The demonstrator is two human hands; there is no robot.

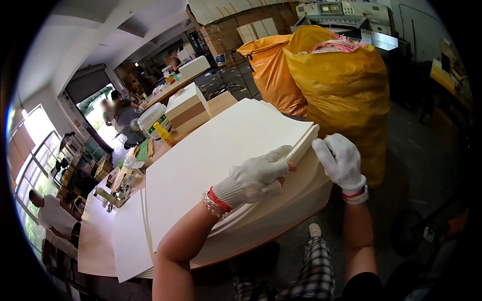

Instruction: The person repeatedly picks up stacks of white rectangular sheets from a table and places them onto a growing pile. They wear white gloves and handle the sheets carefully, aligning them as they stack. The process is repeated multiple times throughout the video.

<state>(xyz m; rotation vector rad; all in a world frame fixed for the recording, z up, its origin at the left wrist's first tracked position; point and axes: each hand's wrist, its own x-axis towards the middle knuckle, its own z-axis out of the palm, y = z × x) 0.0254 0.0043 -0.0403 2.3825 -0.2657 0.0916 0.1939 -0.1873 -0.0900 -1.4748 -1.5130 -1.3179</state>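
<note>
A wide stack of large white sheets (211, 145) lies on the wooden table, its near right edge raised and bowed. My left hand (253, 179), in a white knit glove with a bare fingertip showing, grips the raised edge of the upper sheets. One of its fingers stretches along the top surface. My right hand (344, 161), gloved likewise, is beside the right corner of the stack with its fingers curled in. Whether anything is between those fingers is hidden. More white sheets fan out below my left hand.
Two large sacks, one orange (276, 70) and one yellow (341, 95), stand just past the right corner. A white bucket (152, 120), a yellow bottle (164, 134) and a stacked white block (188, 105) sit beyond the sheets. A person (55, 213) is at the far left.
</note>
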